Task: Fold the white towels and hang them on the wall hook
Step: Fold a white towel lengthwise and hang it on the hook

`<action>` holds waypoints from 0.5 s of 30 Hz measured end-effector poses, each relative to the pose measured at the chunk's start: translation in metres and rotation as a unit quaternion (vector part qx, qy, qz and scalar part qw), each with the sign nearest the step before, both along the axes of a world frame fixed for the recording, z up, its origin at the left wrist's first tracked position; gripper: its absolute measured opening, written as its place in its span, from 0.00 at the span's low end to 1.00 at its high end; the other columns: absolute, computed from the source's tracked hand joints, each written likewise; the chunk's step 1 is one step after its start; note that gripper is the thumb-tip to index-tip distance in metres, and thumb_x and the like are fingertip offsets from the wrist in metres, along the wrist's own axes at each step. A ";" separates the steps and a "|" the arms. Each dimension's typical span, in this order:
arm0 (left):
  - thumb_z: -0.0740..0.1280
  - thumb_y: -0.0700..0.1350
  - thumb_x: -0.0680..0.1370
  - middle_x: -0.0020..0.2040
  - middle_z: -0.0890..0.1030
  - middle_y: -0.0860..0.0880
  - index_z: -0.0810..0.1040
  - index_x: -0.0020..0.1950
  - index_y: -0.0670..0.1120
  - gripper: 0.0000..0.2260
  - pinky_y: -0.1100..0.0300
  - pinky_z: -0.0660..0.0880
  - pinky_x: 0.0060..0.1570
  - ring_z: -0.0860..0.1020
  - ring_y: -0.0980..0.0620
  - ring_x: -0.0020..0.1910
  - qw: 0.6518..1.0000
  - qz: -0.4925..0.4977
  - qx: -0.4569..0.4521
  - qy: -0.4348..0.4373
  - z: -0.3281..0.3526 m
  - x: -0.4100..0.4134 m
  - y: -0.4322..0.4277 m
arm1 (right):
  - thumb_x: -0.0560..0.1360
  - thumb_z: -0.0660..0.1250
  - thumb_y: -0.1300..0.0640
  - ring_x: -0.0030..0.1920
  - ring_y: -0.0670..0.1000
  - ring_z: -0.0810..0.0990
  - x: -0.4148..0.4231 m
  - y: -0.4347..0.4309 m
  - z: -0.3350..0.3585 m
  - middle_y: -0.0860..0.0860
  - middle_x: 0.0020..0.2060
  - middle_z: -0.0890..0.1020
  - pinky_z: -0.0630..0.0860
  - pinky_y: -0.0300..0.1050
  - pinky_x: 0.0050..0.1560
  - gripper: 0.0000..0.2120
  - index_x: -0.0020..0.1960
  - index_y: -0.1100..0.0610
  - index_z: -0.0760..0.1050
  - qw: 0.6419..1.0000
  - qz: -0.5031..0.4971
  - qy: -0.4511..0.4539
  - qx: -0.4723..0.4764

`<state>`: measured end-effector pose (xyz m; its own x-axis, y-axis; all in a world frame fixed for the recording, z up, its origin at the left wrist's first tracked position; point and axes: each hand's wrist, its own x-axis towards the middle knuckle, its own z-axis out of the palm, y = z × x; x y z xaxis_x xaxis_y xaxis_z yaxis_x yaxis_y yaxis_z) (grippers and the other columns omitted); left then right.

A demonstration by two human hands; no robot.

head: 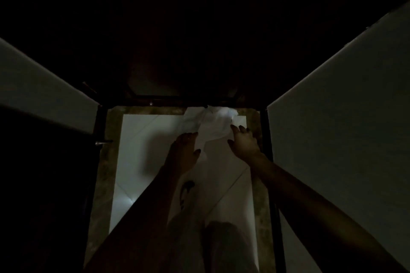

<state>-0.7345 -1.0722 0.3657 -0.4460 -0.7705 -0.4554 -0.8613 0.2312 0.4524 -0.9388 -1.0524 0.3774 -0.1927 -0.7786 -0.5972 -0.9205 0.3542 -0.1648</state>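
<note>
Darkness swallows most of what we see; what carries the towel (210, 124) we cannot make out. We count one towel, bunched at the far edge of the pale tiled surface (144, 150), and two hands. The left hand (184, 150) stretches forward, fingers straight and slightly apart at the towel's lower edge. The right hand (244, 142) spreads its fingers beside the towel's right edge. We cannot tell if either touches it.

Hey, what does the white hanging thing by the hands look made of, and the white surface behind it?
The towel looks like soft, matte cloth: it hangs in limp, crumpled folds. The white surface behind it is probably glossy tile: thin straight joint lines cross it and it shows a glare spot. Dim light leaves both uncertain.
</note>
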 end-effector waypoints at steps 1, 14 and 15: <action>0.59 0.51 0.82 0.76 0.59 0.45 0.54 0.78 0.45 0.27 0.52 0.57 0.72 0.57 0.47 0.75 1.000 -0.027 -0.005 -0.009 -0.026 -0.006 -0.015 | 0.82 0.57 0.51 0.71 0.63 0.63 -0.005 -0.012 -0.027 0.60 0.75 0.61 0.63 0.55 0.68 0.27 0.78 0.56 0.54 1.000 -0.005 0.002 -0.001; 0.52 0.49 0.83 0.77 0.60 0.46 0.55 0.77 0.44 0.23 0.56 0.49 0.74 0.57 0.50 0.76 0.953 -0.217 -0.207 -0.038 -0.378 -0.120 -0.178 | 0.82 0.54 0.48 0.75 0.60 0.57 -0.093 -0.141 -0.372 0.59 0.76 0.57 0.59 0.54 0.72 0.29 0.78 0.57 0.49 0.991 -0.052 0.093 -0.078; 0.56 0.48 0.82 0.75 0.63 0.44 0.59 0.76 0.43 0.23 0.55 0.53 0.73 0.62 0.48 0.74 0.947 -0.221 -0.234 -0.008 -0.397 -0.131 -0.190 | 0.82 0.55 0.49 0.74 0.60 0.58 -0.101 -0.149 -0.392 0.59 0.75 0.59 0.59 0.54 0.72 0.29 0.78 0.57 0.50 0.988 -0.063 0.094 -0.103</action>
<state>-0.8653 -1.2619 -0.0309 -0.7674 -0.6299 -0.1196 -0.6401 0.7422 0.1985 -1.0396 -1.2014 -0.0144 -0.3874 -0.8432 -0.3729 -0.8928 0.4439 -0.0763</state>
